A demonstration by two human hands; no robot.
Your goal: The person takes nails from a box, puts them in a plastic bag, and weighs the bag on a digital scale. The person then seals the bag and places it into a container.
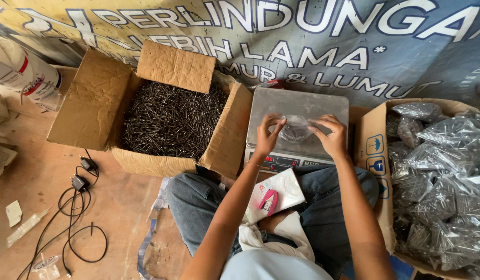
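A small clear plastic bag of dark nails (296, 129) rests on the steel pan of a digital scale (323, 106). My left hand (267, 136) pinches the bag's left edge and my right hand (331, 136) pinches its right edge. To the left stands an open cardboard box (97, 98) filled with loose dark nails (172, 122). On my lap lies a stack of clear bags (286, 187) with a pink stapler (268, 201) on it.
A cardboard box (377, 171) at the right holds several filled clear bags of nails (442, 186). Black cables and adapters (76, 207) lie on the wooden floor at left. A white container (35, 78) sits at far left. A printed banner (312, 41) hangs behind.
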